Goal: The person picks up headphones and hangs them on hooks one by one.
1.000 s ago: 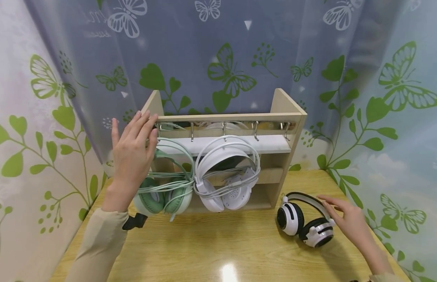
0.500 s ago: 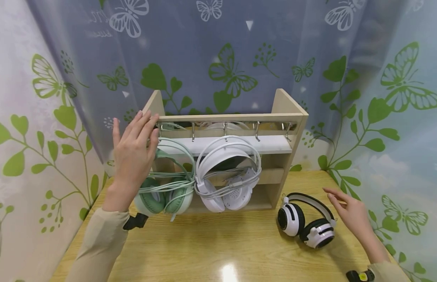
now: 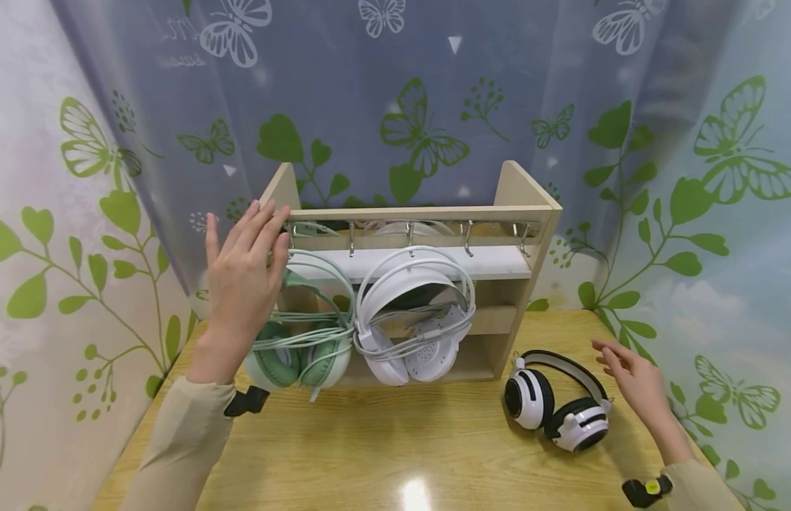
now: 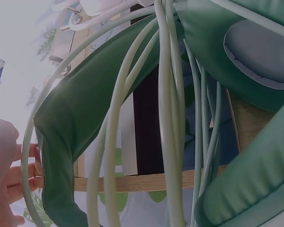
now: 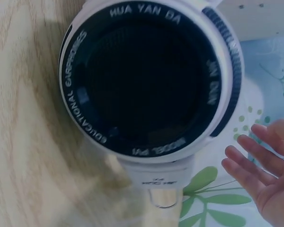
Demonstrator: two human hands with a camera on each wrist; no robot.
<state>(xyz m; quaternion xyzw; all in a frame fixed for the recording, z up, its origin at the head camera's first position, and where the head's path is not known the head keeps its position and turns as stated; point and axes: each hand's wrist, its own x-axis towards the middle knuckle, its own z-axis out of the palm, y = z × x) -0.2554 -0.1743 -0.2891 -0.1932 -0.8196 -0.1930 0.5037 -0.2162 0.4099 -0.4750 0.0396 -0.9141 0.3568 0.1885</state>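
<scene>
My left hand (image 3: pixel 242 273) rests with extended fingers against the upper left corner of a wooden rack (image 3: pixel 395 213). Right below it hang green headphones (image 3: pixel 318 355), wrapped in their pale cable; their padded headband (image 4: pixel 99 90) fills much of the left wrist view. White headphones (image 3: pixel 385 365) with a coiled cable hang beside them, near the middle of the rack. Black-and-white headphones (image 3: pixel 529 397) lie on the table at the right. My right hand (image 3: pixel 640 383) is just right of them, apart from them and holding nothing. Their round earcup (image 5: pixel 146 80) dominates the right wrist view.
Several metal hooks (image 3: pixel 468 238) line the rack's front, above a white shelf (image 3: pixel 497 262). Wood-grain table (image 3: pixel 369 447) spreads before it. A leaf-patterned curtain (image 3: pixel 344 106) stands behind and at both sides.
My right hand has drawn back from the headband of the black-and-white headphones, toward the right. The left hand stays on the rack corner; the view shifts slightly.
</scene>
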